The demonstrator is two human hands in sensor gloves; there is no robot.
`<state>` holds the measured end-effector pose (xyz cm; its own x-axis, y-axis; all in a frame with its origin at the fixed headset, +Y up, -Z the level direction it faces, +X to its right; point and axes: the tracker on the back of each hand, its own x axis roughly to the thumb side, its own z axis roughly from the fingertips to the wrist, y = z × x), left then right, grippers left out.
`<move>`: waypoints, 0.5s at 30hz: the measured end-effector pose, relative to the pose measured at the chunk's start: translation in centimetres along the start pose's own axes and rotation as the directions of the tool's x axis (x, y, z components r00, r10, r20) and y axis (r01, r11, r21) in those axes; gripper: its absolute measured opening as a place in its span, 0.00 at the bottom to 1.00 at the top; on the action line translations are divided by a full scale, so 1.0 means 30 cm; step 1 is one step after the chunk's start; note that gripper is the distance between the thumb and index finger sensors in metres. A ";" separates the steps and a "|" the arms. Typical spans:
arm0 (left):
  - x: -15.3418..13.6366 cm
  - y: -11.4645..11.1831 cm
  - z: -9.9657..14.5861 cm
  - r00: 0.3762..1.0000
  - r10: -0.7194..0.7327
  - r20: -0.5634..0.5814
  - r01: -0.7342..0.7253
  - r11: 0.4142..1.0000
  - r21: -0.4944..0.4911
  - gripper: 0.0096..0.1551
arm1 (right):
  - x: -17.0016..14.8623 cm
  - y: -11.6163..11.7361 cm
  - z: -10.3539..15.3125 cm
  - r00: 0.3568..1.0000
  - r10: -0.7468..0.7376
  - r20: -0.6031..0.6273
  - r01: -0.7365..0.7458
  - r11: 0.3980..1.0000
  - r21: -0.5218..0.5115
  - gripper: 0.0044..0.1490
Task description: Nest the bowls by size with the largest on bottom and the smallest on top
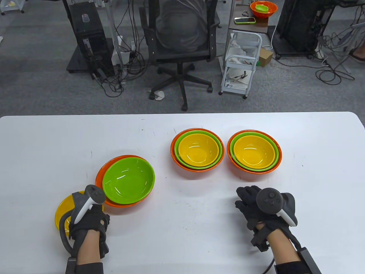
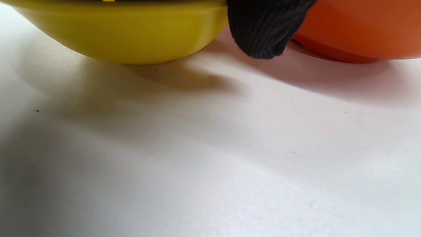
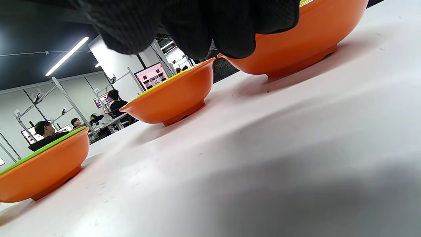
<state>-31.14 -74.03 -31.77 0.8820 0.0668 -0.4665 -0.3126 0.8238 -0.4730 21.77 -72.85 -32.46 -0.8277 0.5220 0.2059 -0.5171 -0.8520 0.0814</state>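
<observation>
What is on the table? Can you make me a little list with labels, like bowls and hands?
finished stacks: middle stack and right stack, each orange, green, yellow inside
unfinished stack: green bowl sits tilted in orange bowl
loose bowl: yellow bowl, beside the unfinished stack
left hand: over the yellow bowl; grip hidden
right hand: near the right stack, holding nothing
surface: white table

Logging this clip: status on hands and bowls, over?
Left hand on loose yellow bowl, grip unclear. Right hand open, flat on table. Green bowl sits in orange bowl. Nothing blocking.
</observation>
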 end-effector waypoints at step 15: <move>-0.020 0.018 0.010 0.998 -0.051 -0.038 0.055 0.992 0.111 0.36 | -0.002 -0.001 0.000 1.000 -0.001 -0.009 0.001 1.000 -0.001 0.39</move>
<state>-31.74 -73.44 -31.51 0.8825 0.0034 -0.4703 -0.2230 0.8835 -0.4120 21.84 -72.86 -32.47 -0.8292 0.5231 0.1969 -0.5181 -0.8515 0.0804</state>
